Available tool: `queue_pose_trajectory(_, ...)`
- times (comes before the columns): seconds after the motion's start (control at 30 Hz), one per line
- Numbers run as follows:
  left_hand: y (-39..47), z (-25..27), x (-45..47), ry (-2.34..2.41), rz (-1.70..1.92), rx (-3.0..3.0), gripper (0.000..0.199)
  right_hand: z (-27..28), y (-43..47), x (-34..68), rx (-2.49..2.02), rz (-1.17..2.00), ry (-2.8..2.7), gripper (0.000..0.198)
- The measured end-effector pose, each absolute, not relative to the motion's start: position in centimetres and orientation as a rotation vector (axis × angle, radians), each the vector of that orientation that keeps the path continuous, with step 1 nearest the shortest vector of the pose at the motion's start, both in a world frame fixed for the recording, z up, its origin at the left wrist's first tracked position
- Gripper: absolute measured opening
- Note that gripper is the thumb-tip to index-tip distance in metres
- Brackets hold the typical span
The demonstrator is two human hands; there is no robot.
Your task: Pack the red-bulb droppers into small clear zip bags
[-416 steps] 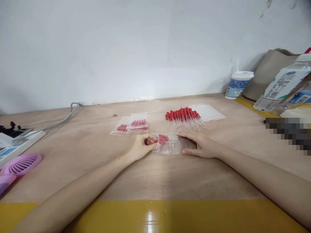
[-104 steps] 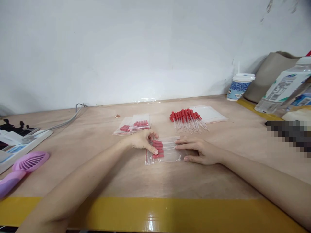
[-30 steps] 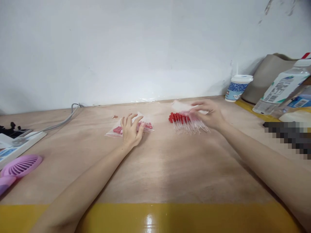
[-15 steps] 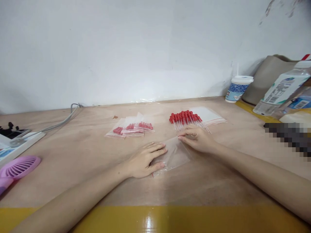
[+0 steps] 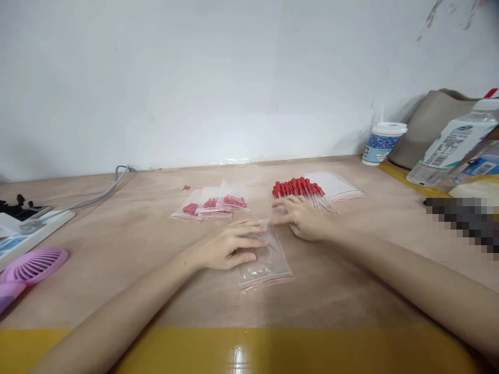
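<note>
A clear zip bag [image 5: 268,262] lies flat on the table, its red-lined zip edge toward me. My left hand [image 5: 230,244] rests on the bag's left side with fingers spread. At the bag's far edge is my right hand [image 5: 304,218], index finger stretched out to the bag's far corner and the other fingers apart. Just behind it lies a row of droppers [image 5: 298,186] with red bulbs and clear stems, partly covered by the hand. Several filled zip bags [image 5: 214,202] with red bulbs inside overlap behind my left hand.
A stack of flat zip bags [image 5: 343,186] lies behind the droppers. On the right stand a lidded paper cup [image 5: 384,143], a plastic bottle [image 5: 448,140] and a grey container [image 5: 424,122]. A pink fan [image 5: 35,267], a white power strip [image 5: 39,234] and a grey cable [image 5: 101,195] are on the left.
The bag has turned so its zip edge faces me and it lies flatter. My right hand has moved slightly left and its pinch has opened; my left hand has shifted a little left.
</note>
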State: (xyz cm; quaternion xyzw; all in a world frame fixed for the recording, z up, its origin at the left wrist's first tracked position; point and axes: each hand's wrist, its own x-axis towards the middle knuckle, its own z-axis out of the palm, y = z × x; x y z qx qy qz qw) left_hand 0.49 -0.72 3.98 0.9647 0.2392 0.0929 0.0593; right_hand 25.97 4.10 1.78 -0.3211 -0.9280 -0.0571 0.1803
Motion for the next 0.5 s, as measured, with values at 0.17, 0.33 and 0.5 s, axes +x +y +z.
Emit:
queue_pose_trajectory(0.17,-1.2,2.6,0.9,0.836,0.142,2.826,0.048,2.6,8.1,23.9,-1.585,-0.221,-2.037,0.03)
queue_pose_trajectory(0.33,-4.3,1.6,3.2,1.408,0.279,2.879,0.055,2.5,11.6,22.4,-1.841,-0.255,-1.918,0.041)
queue_pose_trajectory(0.5,-4.2,1.9,3.5,1.634,0.309,2.918,0.065,2.1,12.5,21.9,-1.89,-0.194,-1.829,0.032)
